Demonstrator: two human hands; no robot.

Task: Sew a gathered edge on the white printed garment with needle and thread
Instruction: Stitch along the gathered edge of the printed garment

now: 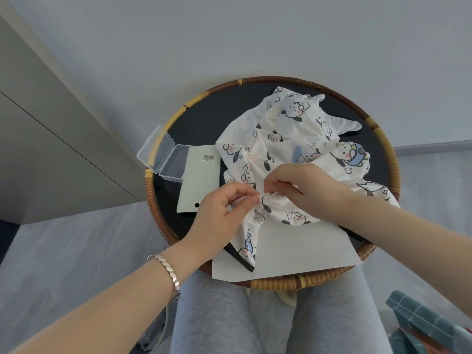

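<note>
Pale grey wall and floor are noted all round; a beige cabinet panel (pixel 51 149) stands at the far left. Work is done on a round table (pixel 224 108), dark-topped and rattan-rimmed, set just beyond grey-trousered knees (pixel 212 315).

- The white printed garment (pixel 286 129) lies crumpled over the right half of the table. Its near edge is bunched at the centre.
- A white sheet of paper (pixel 293 251) is spread under the garment's near part.
- A pale card (pixel 199 180) with a barcode lies just left of the garment.
- A clear box (pixel 166 154) sits open at the far left rim.
- A checked cloth (pixel 429 325) is seen off the table, near right.

Left hand (pixel 217 213): the bunched fold is pinched between thumb and forefinger. Right hand (pixel 306 185): the fingers are curled, and the same bunch is pinched just right of the left fingertips. Needle and thread are too small to be made out, so which hand holds them cannot be told.

The step is judged to be a running stitch through the gathers. The folds are best clamped firmly by the left hand. Stitches should be taken small and even, and the thread drawn gently, so that the thin fabric is gathered without tearing.
</note>
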